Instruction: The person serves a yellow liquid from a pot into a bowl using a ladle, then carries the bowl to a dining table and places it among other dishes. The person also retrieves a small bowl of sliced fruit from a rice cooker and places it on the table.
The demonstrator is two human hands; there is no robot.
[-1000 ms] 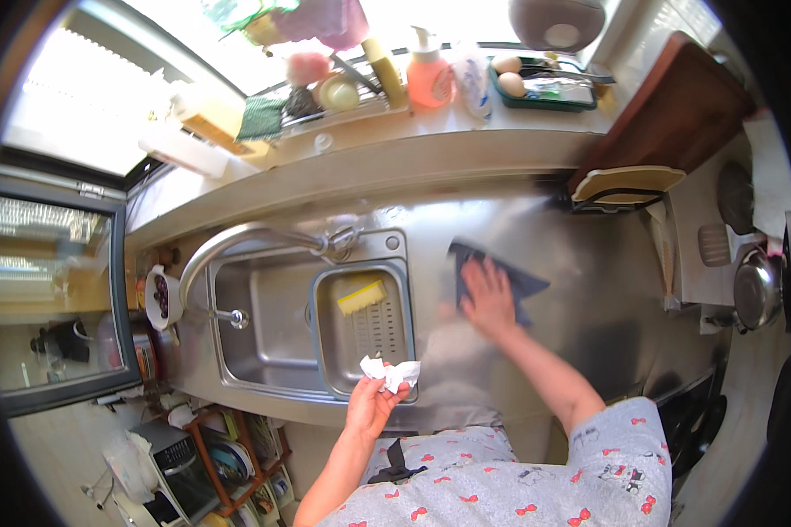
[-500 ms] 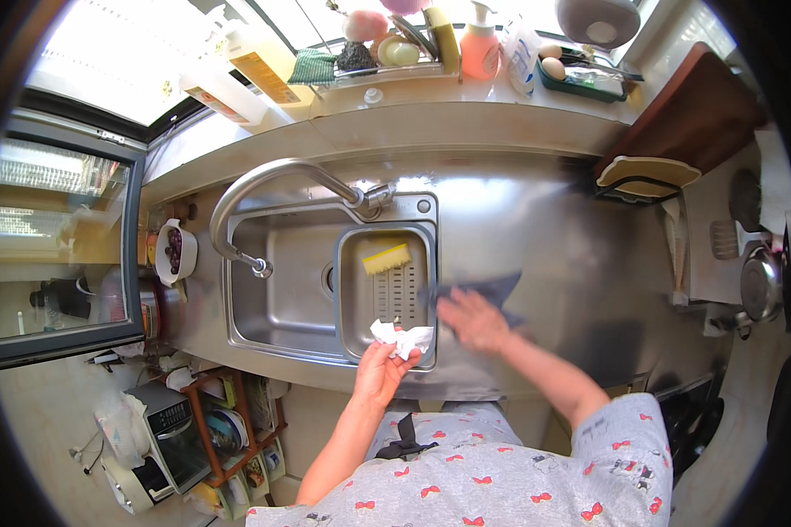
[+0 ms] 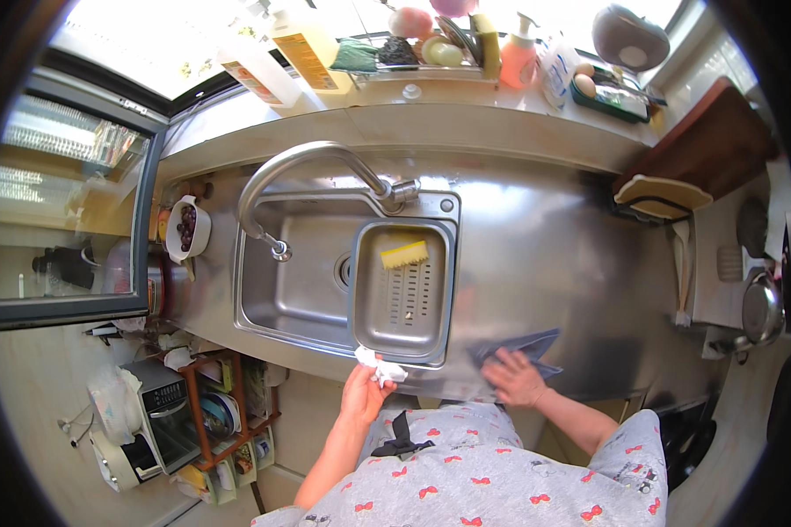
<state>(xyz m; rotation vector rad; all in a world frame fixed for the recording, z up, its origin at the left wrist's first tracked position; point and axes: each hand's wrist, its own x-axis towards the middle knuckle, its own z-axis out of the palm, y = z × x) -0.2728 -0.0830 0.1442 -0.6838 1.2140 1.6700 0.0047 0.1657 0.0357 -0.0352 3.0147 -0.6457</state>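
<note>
Pinched in the fingers of my left hand (image 3: 365,397) is a crumpled white tissue (image 3: 387,371), held just over the front rim of the sink. My right hand (image 3: 515,381) lies flat with spread fingers on a dark grey-blue cloth (image 3: 540,345), pressing it against the steel counter (image 3: 536,255) close to the front edge. Between the hands and farther back sits a steel draining basket (image 3: 391,332) in the right part of the sink (image 3: 281,307). It holds a yellow sponge (image 3: 403,256) and a tiny pale scrap.
A curved faucet (image 3: 325,151) arches over the sink. At the left stand a white bowl of dark fruit (image 3: 199,233) and an open window pane (image 3: 70,202). Bottles (image 3: 308,48) and a green tray with eggs (image 3: 606,104) line the sill. Brown boards (image 3: 703,136) lean at the right.
My right hand and the cloth have moved right and nearer, away from the sink's edge. My left hand has come slightly back with the tissue, off the basket's inside.
</note>
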